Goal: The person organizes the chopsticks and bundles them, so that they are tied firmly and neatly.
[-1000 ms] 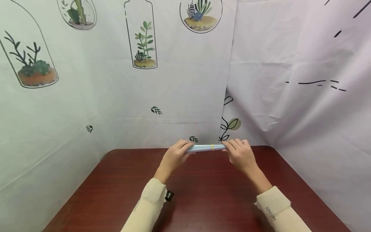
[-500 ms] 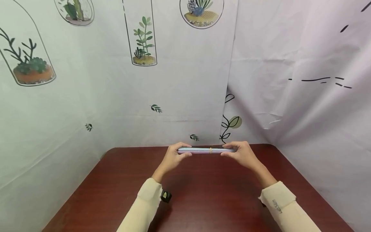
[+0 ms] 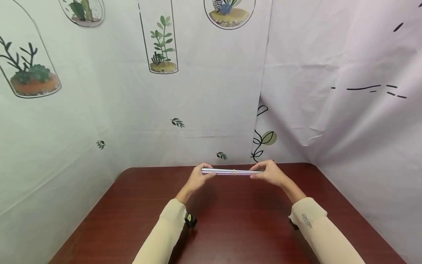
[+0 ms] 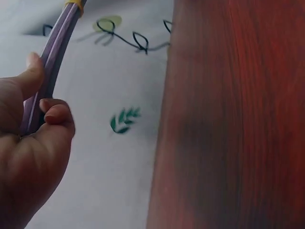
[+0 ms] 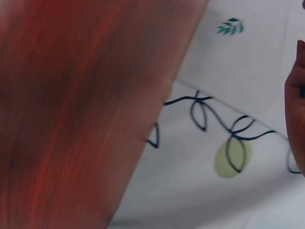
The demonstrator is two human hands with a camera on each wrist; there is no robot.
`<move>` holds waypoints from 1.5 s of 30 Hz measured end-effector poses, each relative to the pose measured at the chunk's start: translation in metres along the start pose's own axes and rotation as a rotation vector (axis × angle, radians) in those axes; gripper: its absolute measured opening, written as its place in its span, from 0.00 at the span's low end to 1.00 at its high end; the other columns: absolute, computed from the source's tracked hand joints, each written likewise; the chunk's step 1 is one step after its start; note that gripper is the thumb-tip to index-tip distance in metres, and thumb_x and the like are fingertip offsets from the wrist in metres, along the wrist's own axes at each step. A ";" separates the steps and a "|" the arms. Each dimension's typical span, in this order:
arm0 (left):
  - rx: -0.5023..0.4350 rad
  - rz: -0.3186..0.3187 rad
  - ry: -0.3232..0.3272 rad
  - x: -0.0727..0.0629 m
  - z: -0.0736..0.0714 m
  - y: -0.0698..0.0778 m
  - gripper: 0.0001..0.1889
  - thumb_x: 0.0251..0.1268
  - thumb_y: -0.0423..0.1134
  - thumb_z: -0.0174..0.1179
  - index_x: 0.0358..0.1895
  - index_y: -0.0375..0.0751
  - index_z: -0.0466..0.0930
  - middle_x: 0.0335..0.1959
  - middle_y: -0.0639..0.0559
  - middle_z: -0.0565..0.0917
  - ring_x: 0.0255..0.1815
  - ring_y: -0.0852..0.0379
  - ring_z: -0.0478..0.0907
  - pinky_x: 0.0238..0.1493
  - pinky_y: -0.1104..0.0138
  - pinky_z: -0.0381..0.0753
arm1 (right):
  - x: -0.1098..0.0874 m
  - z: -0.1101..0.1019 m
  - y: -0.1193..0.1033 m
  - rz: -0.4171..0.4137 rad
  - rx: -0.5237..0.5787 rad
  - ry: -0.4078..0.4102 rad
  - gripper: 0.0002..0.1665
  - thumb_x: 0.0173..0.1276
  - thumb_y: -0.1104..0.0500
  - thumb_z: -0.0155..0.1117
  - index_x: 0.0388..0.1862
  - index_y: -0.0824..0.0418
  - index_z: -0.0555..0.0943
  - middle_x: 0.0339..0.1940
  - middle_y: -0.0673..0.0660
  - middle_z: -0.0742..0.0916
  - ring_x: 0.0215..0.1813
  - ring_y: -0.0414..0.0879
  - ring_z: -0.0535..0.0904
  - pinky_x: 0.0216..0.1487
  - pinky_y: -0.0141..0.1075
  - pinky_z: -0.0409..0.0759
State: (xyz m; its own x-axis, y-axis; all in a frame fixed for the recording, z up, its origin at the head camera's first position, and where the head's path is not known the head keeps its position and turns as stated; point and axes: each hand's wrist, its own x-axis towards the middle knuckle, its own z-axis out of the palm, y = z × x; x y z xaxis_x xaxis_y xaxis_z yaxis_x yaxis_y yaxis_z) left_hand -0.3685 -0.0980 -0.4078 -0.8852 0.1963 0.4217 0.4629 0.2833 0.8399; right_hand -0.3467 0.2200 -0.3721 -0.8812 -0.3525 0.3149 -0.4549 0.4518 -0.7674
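Note:
A slim, straight bundle of pale purple and bluish lengths is held level above the far part of the table; its exact kind cannot be told. A yellow rubber band goes round it right of the middle. My left hand pinches its left end, thumb on the near side and fingers behind. My right hand pinches the other end the same way. In the left wrist view the bundle looks grooved lengthwise, between thumb and curled fingers. Only part of the right hand shows in the right wrist view.
Beneath both hands lies a dark red wooden table. A white cloth backdrop with printed plants hangs right behind its far edge and along both sides. A small black device sits at the left wrist.
Both hands have turned the bundle, from its pale blue side to its purple side, and the thumbs now show in front. Lately the right hand and the band have shifted slightly left.

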 end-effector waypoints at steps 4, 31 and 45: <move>-0.084 -0.087 -0.083 0.002 -0.005 -0.013 0.13 0.61 0.28 0.66 0.46 0.25 0.78 0.39 0.41 0.83 0.35 0.58 0.76 0.41 0.61 0.78 | 0.009 0.004 0.017 0.074 0.059 -0.034 0.14 0.58 0.61 0.76 0.40 0.67 0.87 0.37 0.59 0.88 0.36 0.58 0.84 0.38 0.50 0.83; 0.460 -0.242 -0.053 -0.007 0.001 -0.041 0.13 0.50 0.36 0.76 0.40 0.37 0.89 0.37 0.47 0.88 0.43 0.49 0.82 0.47 0.55 0.80 | 0.009 0.045 0.065 0.407 -0.155 0.221 0.10 0.52 0.65 0.78 0.34 0.65 0.89 0.41 0.61 0.88 0.45 0.53 0.79 0.47 0.43 0.76; 0.447 -0.286 -0.106 -0.001 0.000 -0.034 0.25 0.48 0.37 0.78 0.50 0.32 0.82 0.46 0.42 0.86 0.51 0.43 0.81 0.54 0.52 0.78 | 0.002 0.020 0.060 0.416 -0.259 0.191 0.15 0.57 0.62 0.75 0.43 0.66 0.88 0.49 0.64 0.87 0.59 0.63 0.77 0.59 0.54 0.72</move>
State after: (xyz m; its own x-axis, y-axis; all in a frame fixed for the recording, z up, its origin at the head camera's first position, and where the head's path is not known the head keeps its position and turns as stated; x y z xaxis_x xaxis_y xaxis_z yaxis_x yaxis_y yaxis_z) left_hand -0.3831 -0.1082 -0.4364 -0.9800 0.1399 0.1415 0.1989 0.7066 0.6791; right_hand -0.3736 0.2304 -0.4288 -0.9907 0.0446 0.1282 -0.0575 0.7182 -0.6935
